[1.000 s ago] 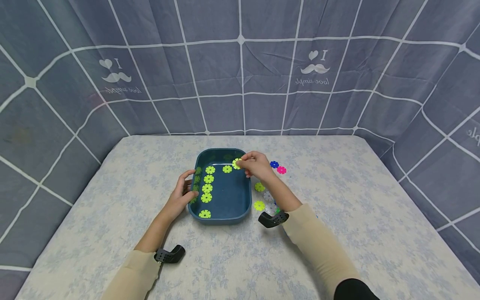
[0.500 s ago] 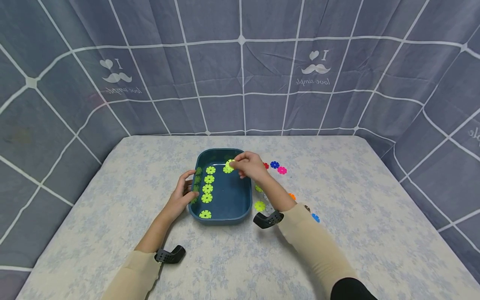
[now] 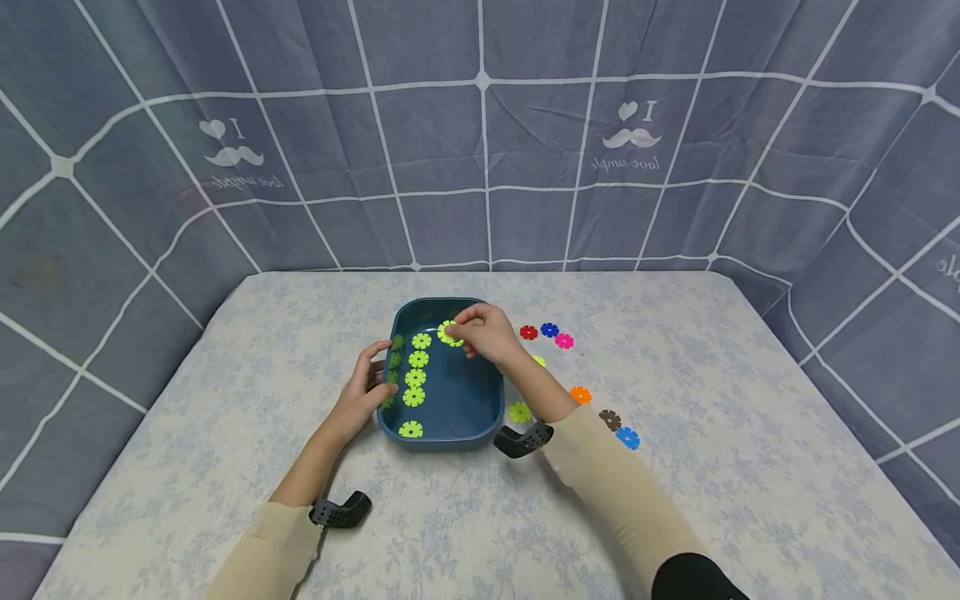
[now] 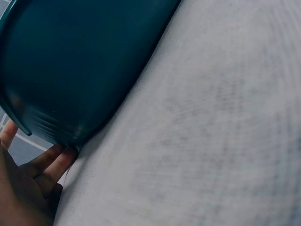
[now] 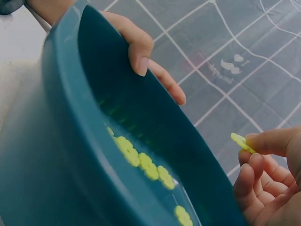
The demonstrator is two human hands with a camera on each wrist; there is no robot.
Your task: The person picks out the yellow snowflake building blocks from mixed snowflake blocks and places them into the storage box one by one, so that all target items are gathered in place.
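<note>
My left hand (image 3: 362, 392) grips the left wall of a dark teal plastic bin (image 3: 463, 400), thumb over the rim; in the left wrist view its fingertips press the outside wall. Between the thumb and fingertips of my right hand (image 3: 489, 335) is a yellow-green snowflake building disc (image 3: 446, 331), pinched above the bin's far part. The right wrist view shows this disc (image 5: 240, 141) tilted, seen nearly edge-on. Several like discs (image 3: 416, 377) lie in a column along the bin's left side, with one disc (image 3: 410, 429) apart near the front.
Right of the bin, loose discs lie on the pale patterned tablecloth (image 3: 435, 517): red (image 3: 528, 332), dark blue (image 3: 550, 330), pink (image 3: 564, 341), orange (image 3: 581, 395), brown (image 3: 610, 420), light blue (image 3: 628, 438) and yellow-green (image 3: 520, 412). A grey checked curtain (image 3: 442, 150) hangs behind.
My right hand has moved left over the bin with the pinched disc, now overlapping the disc at the far middle. Its arm uncovers more loose discs. My left hand stays put.
</note>
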